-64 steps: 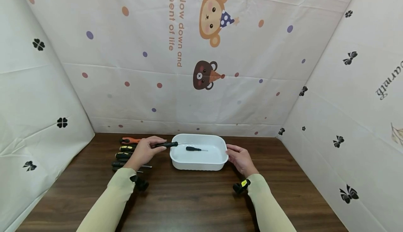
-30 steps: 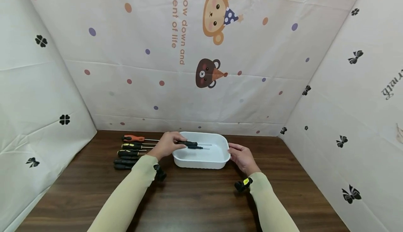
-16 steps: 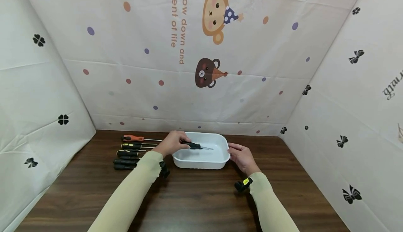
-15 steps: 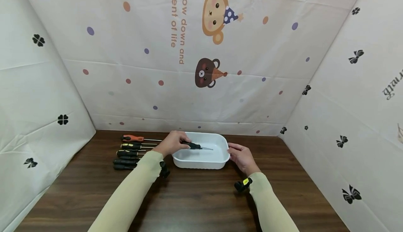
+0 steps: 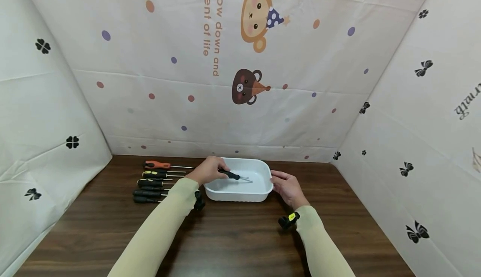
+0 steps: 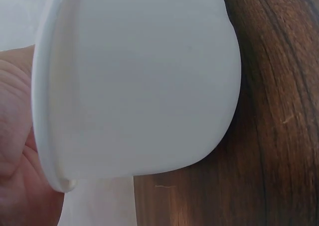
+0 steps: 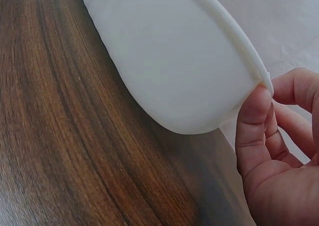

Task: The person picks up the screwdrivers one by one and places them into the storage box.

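Note:
My left hand (image 5: 211, 170) reaches over the left rim of a white rectangular tray (image 5: 236, 195) and grips a black-handled screwdriver (image 5: 234, 176) low inside it. Two thin shafts show past the handle, so a second screwdriver lies close beside it, mostly hidden. In the left wrist view, the tray's outer wall (image 6: 144, 81) covers the fingers, and only part of the left hand (image 6: 20, 136) shows. My right hand (image 5: 288, 189) pinches the tray's right end; in the right wrist view the thumb (image 7: 253, 116) presses the outside of the rim, the index finger opposite.
Left of the tray, several screwdrivers (image 5: 152, 184) lie in a row on the dark wood table (image 5: 233, 235), among them an orange-handled one (image 5: 157, 164) at the back. A printed cloth wall (image 5: 210, 122) stands behind the tray.
My left hand has carried the black screwdriver rightward from beside the tray and lowered it inside, near the other one. Its tip now points slightly toward the front. The right hand keeps its hold.

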`<control>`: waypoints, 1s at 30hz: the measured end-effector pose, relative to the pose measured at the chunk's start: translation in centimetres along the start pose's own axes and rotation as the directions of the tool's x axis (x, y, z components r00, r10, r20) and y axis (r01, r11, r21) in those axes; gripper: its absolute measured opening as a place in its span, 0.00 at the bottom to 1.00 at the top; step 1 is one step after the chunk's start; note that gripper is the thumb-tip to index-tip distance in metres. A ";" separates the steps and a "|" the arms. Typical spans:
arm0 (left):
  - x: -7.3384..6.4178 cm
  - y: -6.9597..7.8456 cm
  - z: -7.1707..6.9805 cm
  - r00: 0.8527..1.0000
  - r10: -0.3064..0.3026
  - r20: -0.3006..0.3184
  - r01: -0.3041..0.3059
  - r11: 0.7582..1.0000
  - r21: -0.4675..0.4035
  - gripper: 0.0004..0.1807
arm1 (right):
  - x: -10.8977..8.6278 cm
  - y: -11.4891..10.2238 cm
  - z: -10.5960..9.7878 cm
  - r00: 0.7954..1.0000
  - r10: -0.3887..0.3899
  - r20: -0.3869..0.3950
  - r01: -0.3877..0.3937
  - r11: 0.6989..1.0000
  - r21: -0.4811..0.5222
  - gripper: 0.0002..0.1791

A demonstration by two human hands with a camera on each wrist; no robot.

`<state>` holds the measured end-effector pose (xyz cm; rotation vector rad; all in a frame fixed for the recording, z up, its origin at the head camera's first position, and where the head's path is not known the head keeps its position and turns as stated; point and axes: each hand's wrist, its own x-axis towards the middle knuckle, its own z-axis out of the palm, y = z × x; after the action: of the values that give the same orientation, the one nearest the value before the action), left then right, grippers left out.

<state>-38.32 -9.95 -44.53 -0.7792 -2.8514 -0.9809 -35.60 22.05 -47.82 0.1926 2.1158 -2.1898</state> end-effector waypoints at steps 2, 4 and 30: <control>0.1 0.1 0.1 1.000 -0.001 -0.001 0.001 1.000 0.010 0.10 | 0.0 0.0 0.0 1.000 0.001 0.000 -0.001 1.000 -0.003 0.22; 0.1 0.2 0.1 1.000 -0.009 0.004 0.009 1.000 0.008 0.09 | -0.1 0.0 0.1 1.000 -0.001 0.000 0.001 1.000 -0.003 0.22; 0.4 0.8 1.0 0.996 -0.027 0.083 0.005 0.967 0.255 0.09 | 0.2 0.1 0.0 1.000 -0.003 -0.006 0.003 1.000 0.005 0.22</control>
<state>-38.16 -8.66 -44.86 -0.7908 -2.9779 -0.5756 -35.79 22.02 -47.98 0.1970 2.1153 -2.1985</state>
